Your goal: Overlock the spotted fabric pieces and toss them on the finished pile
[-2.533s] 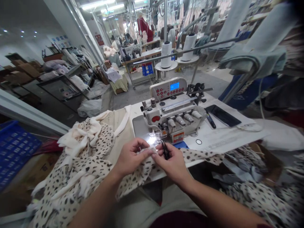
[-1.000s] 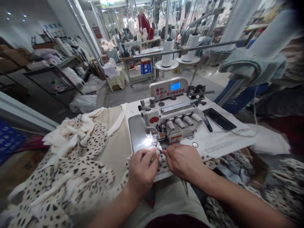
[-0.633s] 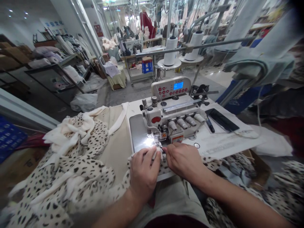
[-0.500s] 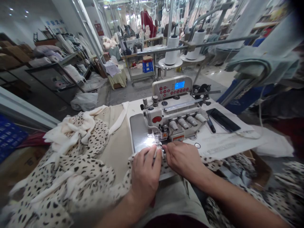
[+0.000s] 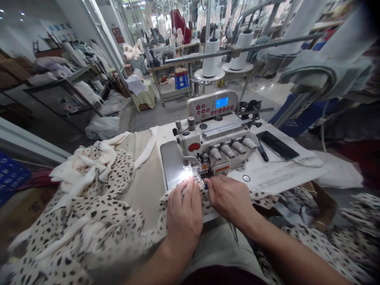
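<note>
Spotted fabric (image 5: 207,206) lies before the sewing machine (image 5: 194,138) under our outstretched left hand (image 5: 184,215) and our curled right hand (image 5: 230,196), whose largely hidden grip we cannot tell

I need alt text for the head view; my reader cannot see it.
A person's left hand rests on spotted fabric in front of a sewing machine, with the right hand close beside it. A larger spotted heap spreads to the left, and a dark phone lies right of the machine.
</note>
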Tool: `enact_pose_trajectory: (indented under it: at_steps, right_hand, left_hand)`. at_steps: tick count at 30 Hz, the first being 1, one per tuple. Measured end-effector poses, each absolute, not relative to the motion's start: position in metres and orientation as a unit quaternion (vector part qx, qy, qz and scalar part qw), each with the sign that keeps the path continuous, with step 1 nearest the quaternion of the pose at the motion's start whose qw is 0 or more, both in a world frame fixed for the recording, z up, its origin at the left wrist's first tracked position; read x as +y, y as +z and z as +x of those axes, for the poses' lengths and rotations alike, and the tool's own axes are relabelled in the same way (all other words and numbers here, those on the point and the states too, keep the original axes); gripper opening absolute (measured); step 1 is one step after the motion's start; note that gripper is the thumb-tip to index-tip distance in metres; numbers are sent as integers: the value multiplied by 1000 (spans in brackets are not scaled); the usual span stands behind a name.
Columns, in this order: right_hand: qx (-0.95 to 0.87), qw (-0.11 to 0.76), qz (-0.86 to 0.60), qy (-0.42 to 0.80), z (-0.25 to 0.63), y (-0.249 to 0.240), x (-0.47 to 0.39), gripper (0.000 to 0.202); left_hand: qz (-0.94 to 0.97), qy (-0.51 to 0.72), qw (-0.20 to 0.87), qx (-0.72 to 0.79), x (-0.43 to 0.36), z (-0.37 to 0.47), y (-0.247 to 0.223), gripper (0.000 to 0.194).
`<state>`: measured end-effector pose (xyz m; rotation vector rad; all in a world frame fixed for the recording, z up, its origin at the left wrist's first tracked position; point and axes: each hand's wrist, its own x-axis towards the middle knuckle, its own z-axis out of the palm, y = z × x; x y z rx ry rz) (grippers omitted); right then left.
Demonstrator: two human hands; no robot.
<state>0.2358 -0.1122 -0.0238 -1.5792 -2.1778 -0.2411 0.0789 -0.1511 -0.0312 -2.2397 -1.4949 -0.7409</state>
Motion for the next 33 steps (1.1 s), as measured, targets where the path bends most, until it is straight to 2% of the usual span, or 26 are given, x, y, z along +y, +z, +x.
enact_pose_trajectory:
  at_steps: [4,10,16,19,25,30,33]
  right_hand:
    - [-773,255,-578,-65,252,-31,-135,37]
    - [-794,295,-530,49,272,-39,-165,34]
    - [-784,342,-492,163,278,-45,-176,23]
    - [-771,386,-466,198,274,-48,-173,17]
    - [-769,418,-413,252,242,-51,-154,34]
    - [-751,482,-357,276,213,-50,-139,23]
    - [-736,518,-342,270,201,-48,-135,14]
  left_hand:
    - [-782,-298,121,-535,-151,77,-31,40]
    - [-784,-288,46,-548,-148,71,-29,19]
    - [-774,-269,29,-573,-129,65,-21,11]
    - [-767,-255,14,-589,-110,58,-16,12]
    - [-741,-257,-57,-618,-86,33,-11,23]
    - [-662,-364,-78,-651,-102,16,-20,30]
    - [-606,-371,-124,-692,-116,11,-21,40]
